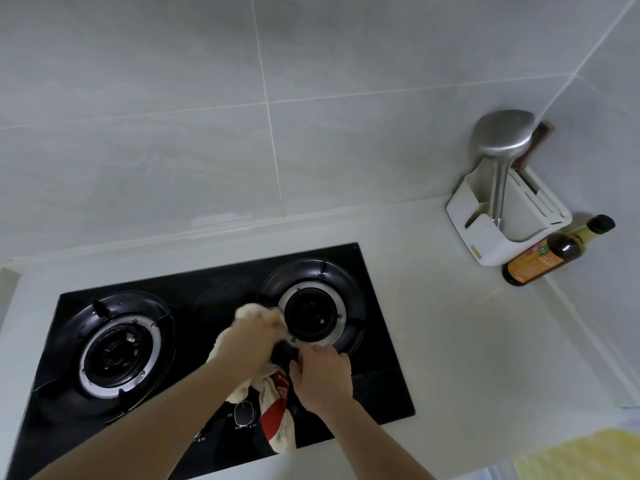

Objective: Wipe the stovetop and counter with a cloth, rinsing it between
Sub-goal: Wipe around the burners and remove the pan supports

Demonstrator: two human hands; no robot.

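Right hand (320, 374) fingers bent on right burner (311, 315) rim; left hand (254, 341) clutching cream-and-red cloth (277, 414) against stovetop (214, 292).

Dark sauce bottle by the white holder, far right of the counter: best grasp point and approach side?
Grip the dark sauce bottle around its wide labelled body, coming from the open counter on its stovetop side. It stands close against the white utensil holder behind it, near the wall corner, so those sides look blocked. The narrow neck under the black cap seems a less steady hold.
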